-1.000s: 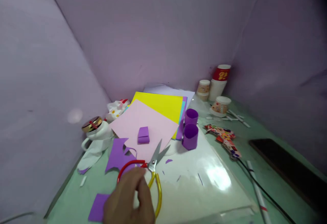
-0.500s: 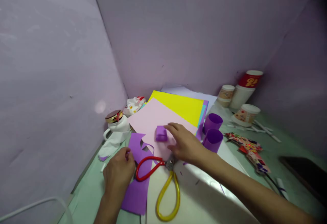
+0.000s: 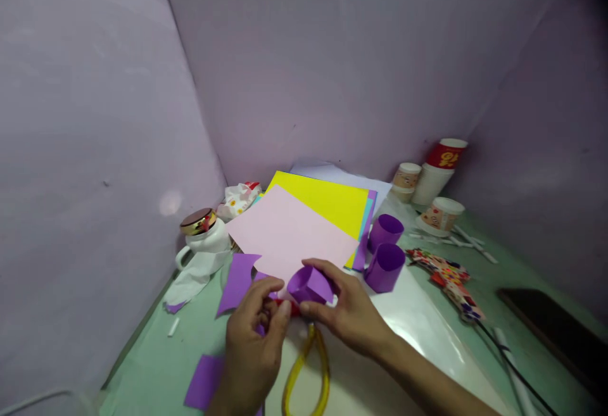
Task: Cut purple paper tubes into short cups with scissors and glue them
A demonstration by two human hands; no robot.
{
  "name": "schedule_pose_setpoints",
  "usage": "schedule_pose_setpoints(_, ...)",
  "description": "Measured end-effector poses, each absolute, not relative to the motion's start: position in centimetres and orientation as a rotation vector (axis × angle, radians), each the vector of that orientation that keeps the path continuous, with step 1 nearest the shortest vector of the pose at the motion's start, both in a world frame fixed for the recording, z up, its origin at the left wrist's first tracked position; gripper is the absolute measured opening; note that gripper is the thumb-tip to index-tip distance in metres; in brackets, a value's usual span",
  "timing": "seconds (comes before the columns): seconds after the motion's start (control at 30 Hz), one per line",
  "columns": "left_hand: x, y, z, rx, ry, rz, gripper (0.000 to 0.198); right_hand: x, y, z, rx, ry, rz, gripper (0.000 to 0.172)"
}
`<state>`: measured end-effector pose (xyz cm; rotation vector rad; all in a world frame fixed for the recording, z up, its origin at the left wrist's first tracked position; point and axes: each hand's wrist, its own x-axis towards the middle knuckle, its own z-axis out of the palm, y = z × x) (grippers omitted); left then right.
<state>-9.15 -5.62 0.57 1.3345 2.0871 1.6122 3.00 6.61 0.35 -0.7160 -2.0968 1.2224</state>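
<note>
Beyond purple loop (image 3: pixel 314 285), gold-lettered cup (image 3: pixel 446 156)

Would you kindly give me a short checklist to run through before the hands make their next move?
1. Right hand has a grip on the purple paper loop: ok, held between thumb and fingers.
2. Left hand carries nothing: cannot tell, its curled fingers hide what may be inside.
3. Scissors clear of the work area: not ok, they lie by the hands.
4. Scissor blades closed: cannot tell, hidden from view.
5. Front purple paper tube and rear purple paper tube standing: ok, both upright.
</note>
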Motion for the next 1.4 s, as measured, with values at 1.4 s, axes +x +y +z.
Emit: schedule_pose_setpoints(1.4,-15.2,-8.6,2.4,1.154,2.932,0.956,0.037,8.5,5.2,-0.5,-0.713,-1.895,1.130,0.021)
